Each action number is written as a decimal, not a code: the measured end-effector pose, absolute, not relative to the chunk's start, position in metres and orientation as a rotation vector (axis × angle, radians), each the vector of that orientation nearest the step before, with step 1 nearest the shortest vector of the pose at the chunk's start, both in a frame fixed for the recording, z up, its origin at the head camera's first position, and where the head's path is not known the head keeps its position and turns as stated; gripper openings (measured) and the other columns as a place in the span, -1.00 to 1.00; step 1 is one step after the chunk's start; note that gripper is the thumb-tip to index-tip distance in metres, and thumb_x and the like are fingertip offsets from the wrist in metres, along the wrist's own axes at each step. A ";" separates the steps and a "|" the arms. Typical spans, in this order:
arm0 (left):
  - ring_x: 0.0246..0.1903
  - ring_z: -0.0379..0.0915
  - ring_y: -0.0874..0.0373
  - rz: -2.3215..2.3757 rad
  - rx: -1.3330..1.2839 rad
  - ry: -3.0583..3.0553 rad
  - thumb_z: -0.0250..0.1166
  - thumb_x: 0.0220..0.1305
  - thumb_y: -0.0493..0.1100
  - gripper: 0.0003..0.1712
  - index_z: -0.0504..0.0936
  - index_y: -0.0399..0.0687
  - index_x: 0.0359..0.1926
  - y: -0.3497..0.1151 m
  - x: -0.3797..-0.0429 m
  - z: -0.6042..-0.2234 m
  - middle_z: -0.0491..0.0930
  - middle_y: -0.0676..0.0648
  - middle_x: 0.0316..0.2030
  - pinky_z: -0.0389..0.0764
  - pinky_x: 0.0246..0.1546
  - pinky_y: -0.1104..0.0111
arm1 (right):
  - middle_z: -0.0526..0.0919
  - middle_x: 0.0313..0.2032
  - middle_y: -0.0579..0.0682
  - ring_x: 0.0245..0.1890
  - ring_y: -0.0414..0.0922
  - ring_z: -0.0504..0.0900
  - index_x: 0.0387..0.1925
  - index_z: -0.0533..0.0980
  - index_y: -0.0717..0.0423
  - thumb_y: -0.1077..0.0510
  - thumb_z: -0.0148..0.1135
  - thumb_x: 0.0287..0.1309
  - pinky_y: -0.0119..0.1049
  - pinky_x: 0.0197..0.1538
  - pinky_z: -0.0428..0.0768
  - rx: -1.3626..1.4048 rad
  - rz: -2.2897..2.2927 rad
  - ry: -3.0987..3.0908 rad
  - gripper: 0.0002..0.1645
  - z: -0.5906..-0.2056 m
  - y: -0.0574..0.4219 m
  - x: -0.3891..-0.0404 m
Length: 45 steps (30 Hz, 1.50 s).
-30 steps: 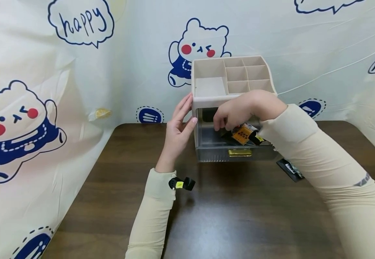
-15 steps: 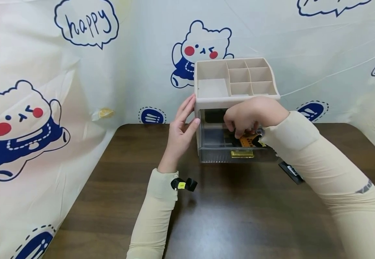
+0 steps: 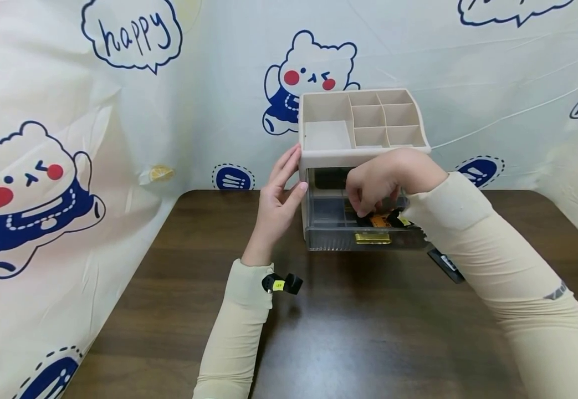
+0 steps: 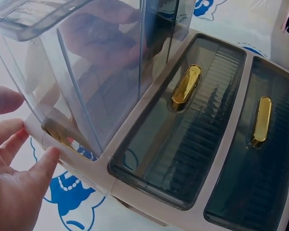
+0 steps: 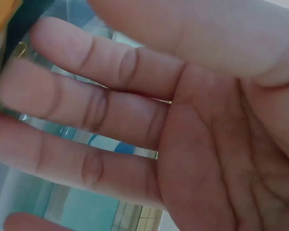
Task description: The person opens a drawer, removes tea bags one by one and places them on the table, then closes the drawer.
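A cream desktop organizer stands at the back of the table, its clear top drawer pulled out by its gold handle side. My left hand rests its fingertips against the organizer's left side, fingers spread; the left wrist view shows those fingers along the cream frame. My right hand reaches down into the drawer. Its fingertips pinch the edge of a small orange-and-black packet, partly hidden by the wrist. In the right wrist view the packet shows at the fingertips, while the other fingers extend loosely.
Two lower drawers with gold handles are pushed in. The organizer's top is divided into open compartments. A flat black item lies on the brown table beside the right sleeve. A printed cloth hangs behind.
My right hand has moved slightly right and lower into the drawer, and the packet lies lower and shows less. My left hand stays at the organizer's side.
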<state>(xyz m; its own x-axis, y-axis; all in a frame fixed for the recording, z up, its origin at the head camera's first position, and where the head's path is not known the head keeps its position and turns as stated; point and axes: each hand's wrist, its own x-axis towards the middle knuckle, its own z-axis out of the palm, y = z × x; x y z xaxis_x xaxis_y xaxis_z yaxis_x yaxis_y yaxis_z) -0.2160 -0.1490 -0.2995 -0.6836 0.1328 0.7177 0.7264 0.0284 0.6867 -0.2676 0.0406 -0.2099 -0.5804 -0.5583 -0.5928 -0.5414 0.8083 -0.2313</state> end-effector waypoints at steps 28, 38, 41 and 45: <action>0.18 0.14 -0.02 -1.686 -0.863 -1.853 0.02 0.20 -0.52 -0.43 0.16 -0.44 0.26 -0.149 -0.217 -0.297 0.07 -0.31 0.30 0.39 0.04 0.04 | 0.48 -0.39 -0.01 -0.40 -0.09 0.44 -0.34 0.50 0.06 0.18 0.07 0.22 -0.26 -0.36 0.43 -1.008 -0.019 2.231 -0.92 -0.207 0.043 -0.275; 0.18 0.14 -0.03 -1.695 -0.871 -1.851 0.02 0.20 -0.53 -0.42 0.15 -0.44 0.26 -0.149 -0.217 -0.299 0.07 -0.31 0.30 0.39 0.03 0.00 | 0.50 -0.30 0.01 -0.29 -0.06 0.43 -0.28 0.53 0.02 0.26 -0.06 0.30 -0.21 -0.26 0.46 -1.061 -0.077 2.275 -0.78 -0.206 0.045 -0.278; 0.18 0.14 -0.03 -1.700 -0.871 -1.848 0.01 0.20 -0.53 -0.42 0.15 -0.44 0.26 -0.150 -0.216 -0.300 0.08 -0.30 0.30 0.39 0.03 0.01 | 0.49 -0.30 0.03 -0.30 -0.05 0.44 -0.28 0.52 0.03 0.26 -0.07 0.31 -0.23 -0.30 0.47 -1.061 -0.104 2.286 -0.78 -0.204 0.045 -0.277; 0.18 0.15 -0.02 -1.702 -0.870 -1.846 0.01 0.20 -0.54 -0.42 0.15 -0.45 0.26 -0.150 -0.215 -0.301 0.08 -0.31 0.30 0.39 0.03 0.02 | 0.46 -0.31 0.08 -0.34 -0.03 0.45 -0.27 0.50 0.06 0.27 -0.10 0.32 -0.24 -0.36 0.48 -1.055 -0.153 2.288 -0.78 -0.199 0.046 -0.275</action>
